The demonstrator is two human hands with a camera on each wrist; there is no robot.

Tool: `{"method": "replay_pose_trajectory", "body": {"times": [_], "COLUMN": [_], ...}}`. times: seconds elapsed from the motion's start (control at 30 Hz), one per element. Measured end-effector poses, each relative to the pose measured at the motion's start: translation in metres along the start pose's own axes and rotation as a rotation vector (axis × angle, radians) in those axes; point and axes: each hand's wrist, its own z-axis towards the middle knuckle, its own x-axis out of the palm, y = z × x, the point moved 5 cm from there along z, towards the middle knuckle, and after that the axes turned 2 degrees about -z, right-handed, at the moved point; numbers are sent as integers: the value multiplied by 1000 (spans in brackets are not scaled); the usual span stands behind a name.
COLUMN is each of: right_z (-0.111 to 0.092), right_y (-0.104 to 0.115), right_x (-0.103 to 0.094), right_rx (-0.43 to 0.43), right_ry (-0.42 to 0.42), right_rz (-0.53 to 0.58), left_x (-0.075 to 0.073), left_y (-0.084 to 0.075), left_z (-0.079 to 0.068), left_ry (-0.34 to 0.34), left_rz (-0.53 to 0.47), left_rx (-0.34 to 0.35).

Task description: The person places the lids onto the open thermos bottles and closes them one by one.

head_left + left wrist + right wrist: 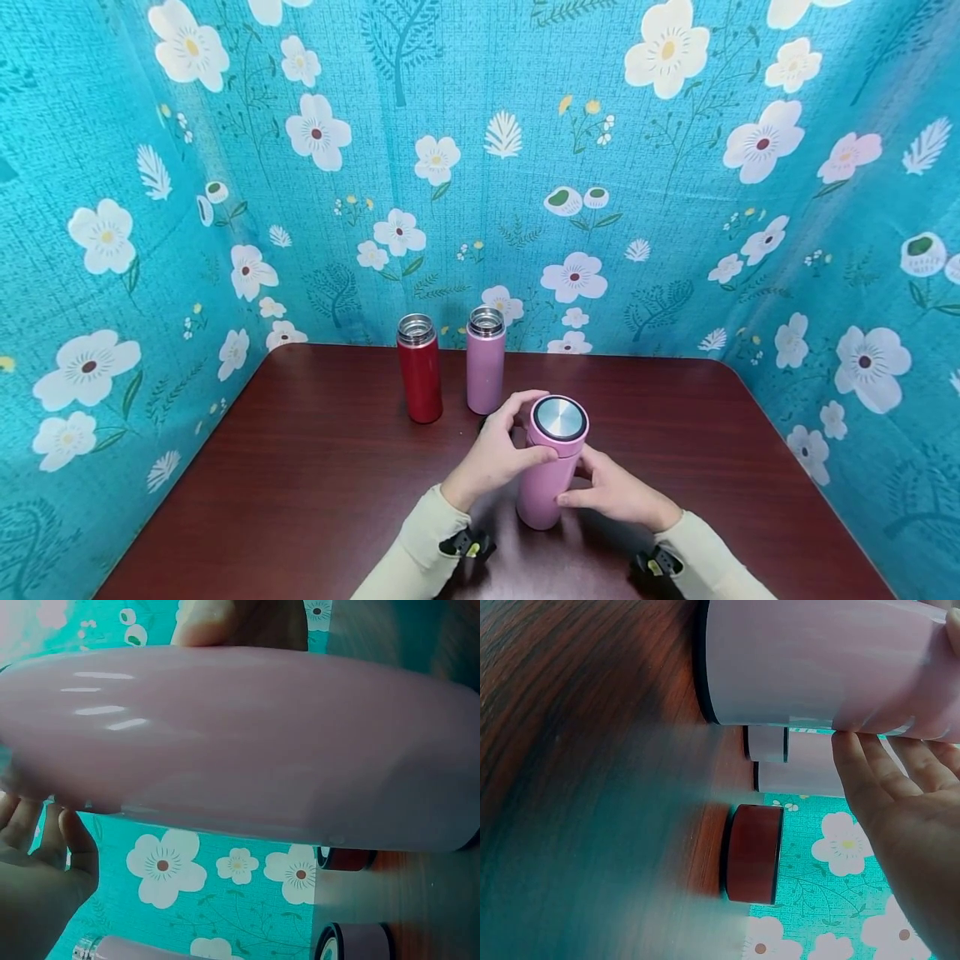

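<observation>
A large pink thermos with a silver-topped lid is in front of me, lid uppermost. My left hand curls round the lid from the left, its thumb near the seam. From the right, my right hand grips the body lower down, thumb in front. In the left wrist view the thermos body fills the middle. In the right wrist view its dark-rimmed base shows near the table; I cannot tell whether it touches.
Behind stand an open red thermos and a smaller open pink thermos. A red lid and a small pinkish lid lie on the dark wooden table, mostly hidden in the head view. A flowered blue curtain surrounds the table.
</observation>
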Motion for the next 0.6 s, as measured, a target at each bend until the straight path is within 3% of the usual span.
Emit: {"method": "replay_pose_trajectory", "body": {"times": [0.17,0.3,0.6], "right_z": [0,0,-1], "right_y": [1,1,10], "right_x": [0,0,1], "right_rx": [8,2,-14], "right_ry": [3,7,-7], "right_rz": [10,15,10], "left_x": [-2,-1,3], "left_y": [20,39,41], "left_z": [2,4,3], "left_ry": [37,55,-1], "left_rz": [-57,-48,-13], "left_rx": [-5,21,26]}}
